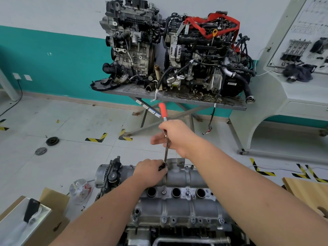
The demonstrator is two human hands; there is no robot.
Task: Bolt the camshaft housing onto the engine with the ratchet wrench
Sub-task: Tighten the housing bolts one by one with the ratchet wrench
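The grey aluminium camshaft housing lies on the engine in the lower middle, with three round plug holes and bolts along its near edge. A ratchet wrench with a red grip at its far end stands nearly upright over the housing's far edge. My right hand is closed around the wrench's metal shaft, below the red grip. My left hand covers the wrench head where it meets the housing, so the bolt under it is hidden.
A metal table at the back carries two complete engines. Cardboard boxes and a plastic bag lie on the floor to the left, two round pulleys farther off. A wooden board sits right, a white training stand beyond it.
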